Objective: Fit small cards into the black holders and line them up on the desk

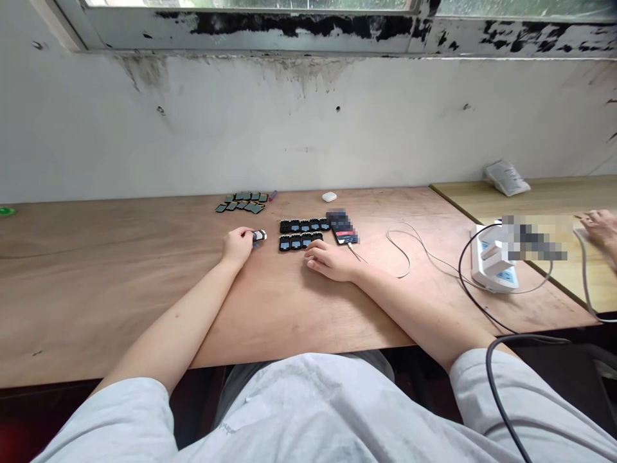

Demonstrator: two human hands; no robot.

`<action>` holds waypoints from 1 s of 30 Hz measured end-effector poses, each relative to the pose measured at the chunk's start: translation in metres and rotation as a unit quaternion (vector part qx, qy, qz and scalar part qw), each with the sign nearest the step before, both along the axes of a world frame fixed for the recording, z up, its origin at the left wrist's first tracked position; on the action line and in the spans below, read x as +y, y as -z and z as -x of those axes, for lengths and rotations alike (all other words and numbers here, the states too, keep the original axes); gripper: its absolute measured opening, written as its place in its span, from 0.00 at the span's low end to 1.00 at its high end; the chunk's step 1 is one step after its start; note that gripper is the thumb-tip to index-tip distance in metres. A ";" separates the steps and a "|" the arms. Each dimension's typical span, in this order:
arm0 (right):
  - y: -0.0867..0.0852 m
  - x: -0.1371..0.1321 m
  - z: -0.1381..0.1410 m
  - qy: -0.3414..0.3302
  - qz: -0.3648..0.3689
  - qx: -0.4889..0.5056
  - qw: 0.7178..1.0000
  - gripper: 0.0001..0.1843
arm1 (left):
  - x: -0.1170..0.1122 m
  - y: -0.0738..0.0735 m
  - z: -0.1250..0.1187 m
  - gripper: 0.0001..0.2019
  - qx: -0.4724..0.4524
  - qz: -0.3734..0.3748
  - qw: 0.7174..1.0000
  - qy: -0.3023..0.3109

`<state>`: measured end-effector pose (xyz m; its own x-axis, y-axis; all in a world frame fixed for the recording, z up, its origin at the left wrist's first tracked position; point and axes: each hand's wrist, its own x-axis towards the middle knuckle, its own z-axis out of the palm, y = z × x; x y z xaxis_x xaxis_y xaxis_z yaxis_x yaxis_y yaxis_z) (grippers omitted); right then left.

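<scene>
My left hand (237, 246) is closed on a small black-and-white part (259, 235), pinched at the fingertips just above the table; a bit of blue shows below it. Two rows of small black rectangular modules with blue-grey faces lie to its right: a back row (303, 226) and a front row (295, 242). My right hand (330, 260) rests at the right end of the front row, fingers loosely stretched and apart. Its fingertips are at the last module; whether they press on it I cannot tell. No object shows in that hand.
Several green circuit boards (243, 202) lie behind my left hand, beside a small screwdriver-like tool (273, 195). A phone (343, 230) on a cable adjoins the back row. A white case (329, 197), a power strip (494, 263), a plastic packet (507, 178) and another person's hand (600, 228) are also there.
</scene>
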<state>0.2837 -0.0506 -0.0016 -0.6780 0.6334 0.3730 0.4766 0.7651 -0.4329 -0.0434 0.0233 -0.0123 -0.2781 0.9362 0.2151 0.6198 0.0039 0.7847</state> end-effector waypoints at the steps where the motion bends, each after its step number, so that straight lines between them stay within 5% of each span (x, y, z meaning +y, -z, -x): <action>1: -0.001 0.000 0.000 -0.001 -0.003 -0.001 1.000 0.14 | 0.002 0.002 0.002 0.17 -0.016 0.017 1.000 -0.008; 4: -0.002 0.000 0.000 0.001 -0.006 -0.003 1.000 0.15 | 0.003 0.003 0.001 0.17 -0.038 0.024 0.999 -0.015; 8: -0.003 0.000 0.000 0.002 -0.009 -0.012 1.000 0.14 | -0.003 -0.002 -0.004 0.16 0.057 -0.099 0.993 0.003; 11: -0.004 0.000 0.000 0.000 -0.011 -0.014 1.000 0.14 | -0.012 -0.007 -0.010 0.16 0.177 -0.172 0.965 0.084; 14: -0.005 -0.001 0.001 -0.004 -0.011 -0.016 1.000 0.13 | -0.022 -0.010 -0.019 0.17 0.296 -0.166 0.923 0.179; 18: -0.007 -0.002 0.001 -0.010 -0.013 -0.016 1.000 0.14 | -0.033 -0.012 -0.035 0.17 0.405 -0.138 0.874 0.230; 30: -0.007 -0.003 0.001 -0.006 -0.016 -0.022 1.000 0.13 | -0.036 -0.006 -0.041 0.19 0.353 -0.129 0.884 0.279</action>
<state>0.2827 -0.0531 0.0057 -0.7019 0.6130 0.3626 0.4854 0.7843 -0.3863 -0.0022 -0.0126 -0.0066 0.4996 0.7803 0.3763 0.8049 -0.5787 0.1314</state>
